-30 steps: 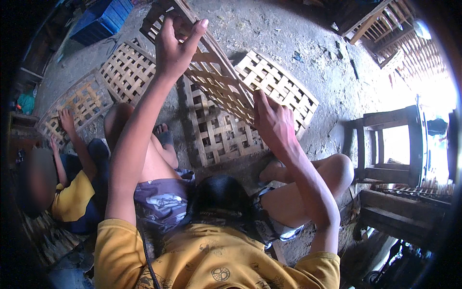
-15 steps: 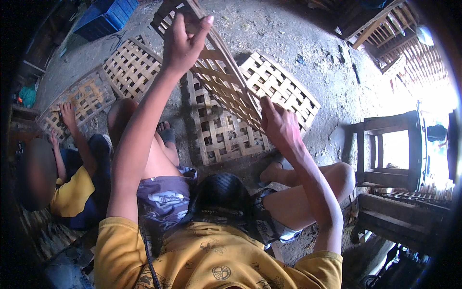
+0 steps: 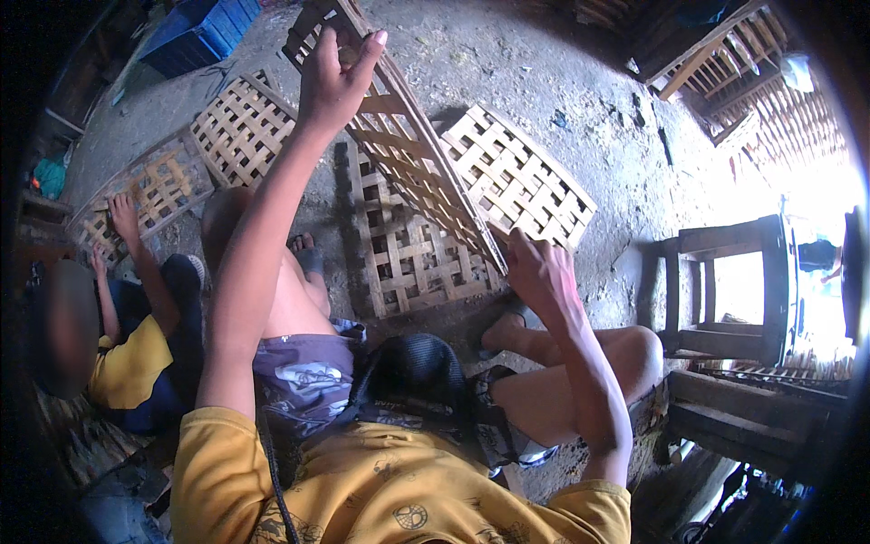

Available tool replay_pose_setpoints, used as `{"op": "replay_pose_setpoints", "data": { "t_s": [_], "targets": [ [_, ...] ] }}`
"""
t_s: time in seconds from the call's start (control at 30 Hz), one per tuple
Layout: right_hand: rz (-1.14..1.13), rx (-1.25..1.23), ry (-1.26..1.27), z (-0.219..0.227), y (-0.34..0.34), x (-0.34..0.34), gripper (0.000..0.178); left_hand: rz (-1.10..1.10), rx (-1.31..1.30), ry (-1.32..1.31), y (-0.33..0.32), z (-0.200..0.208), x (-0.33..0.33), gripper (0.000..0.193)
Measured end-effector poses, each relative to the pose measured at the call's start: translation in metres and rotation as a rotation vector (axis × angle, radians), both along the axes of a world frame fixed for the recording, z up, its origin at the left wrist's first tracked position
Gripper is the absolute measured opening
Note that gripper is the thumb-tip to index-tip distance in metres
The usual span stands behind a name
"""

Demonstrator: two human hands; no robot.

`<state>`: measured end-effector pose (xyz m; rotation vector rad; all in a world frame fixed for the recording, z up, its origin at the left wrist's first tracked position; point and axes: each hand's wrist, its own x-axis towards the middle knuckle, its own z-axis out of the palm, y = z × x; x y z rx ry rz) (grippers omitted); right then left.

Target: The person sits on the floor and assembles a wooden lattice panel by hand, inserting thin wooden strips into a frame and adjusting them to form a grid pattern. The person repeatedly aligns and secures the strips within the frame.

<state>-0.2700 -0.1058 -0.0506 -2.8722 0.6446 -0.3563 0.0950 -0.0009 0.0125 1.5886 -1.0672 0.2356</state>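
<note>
Wooden panel point(image 3: 412, 159) is slanting lengthwise from left hand point(image 3: 333, 89), grip closed around its edge, toward right hand point(image 3: 546, 279), grip unclear.

The raised lattice panel point(image 3: 412, 172) is tan in a criss-cross weave, the crate point(image 3: 201, 36) blue, the wearer's shirt point(image 3: 390, 490) mustard with dark prints, the shorts point(image 3: 304, 376) purple with pale motifs.

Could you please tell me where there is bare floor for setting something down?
The likeliest room is the grey floor between the pale woven panel and the wooden stand. A scrap-littered stretch lies beyond that panel, toward the slatted frame. It looks crowded under the raised panel in the left hand, and leftward, where two panels lie by a co-worker.
</note>
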Motion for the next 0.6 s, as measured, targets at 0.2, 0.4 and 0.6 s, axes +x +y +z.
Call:
{"op": "replay_pose_setpoints", "data": {
  "t_s": [0.2, 0.4, 0.6],
  "targets": [
    [-0.084, 0.167, -0.025, 0.037, 0.010, 0.019, 0.034, -0.012, -0.004, -0.020, -0.004, 0.001, -0.013, 0.053],
    [0.066, 0.186, -0.096, 0.036, 0.018, 0.032, 0.072, -0.036, 0.017, 0.101, -0.012, 0.005, -0.029, 0.033],
    [0.107, 0.083, -0.093, 0.023, 0.014, 0.035, 0.078, -0.059, -0.064, 0.130, -0.016, 0.009, -0.039, 0.030]
  ]
}}
